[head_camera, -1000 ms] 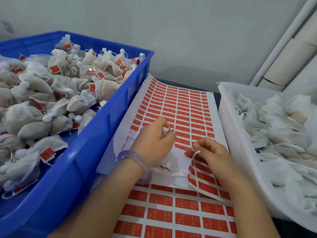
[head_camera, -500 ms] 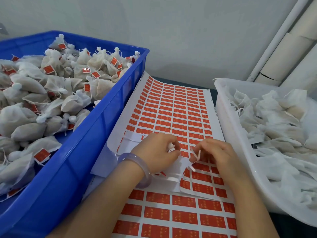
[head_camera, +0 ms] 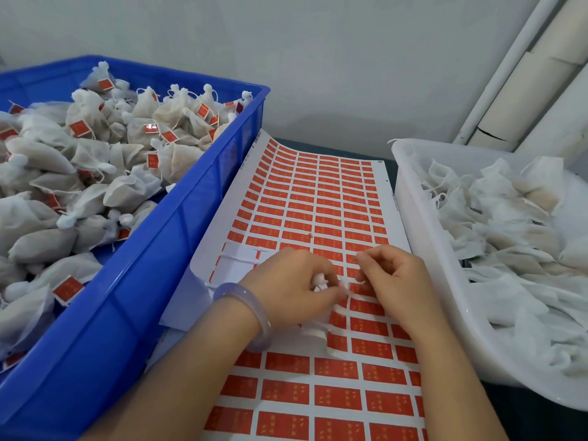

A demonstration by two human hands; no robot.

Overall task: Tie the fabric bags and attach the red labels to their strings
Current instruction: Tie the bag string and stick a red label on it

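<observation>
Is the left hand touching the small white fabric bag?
Touching. The head view shows the left hand with its fingers curled round the gathered white top of the fabric bag, which pokes out between them.

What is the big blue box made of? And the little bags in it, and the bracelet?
The blue box looks like hard plastic: smooth, slightly shiny, with moulded ribs on its wall. The little bags look like thin, matte white cloth: they crumple softly. The bracelet looks like polished stone or glass, pale purple and glossy; I cannot tell which.
</observation>
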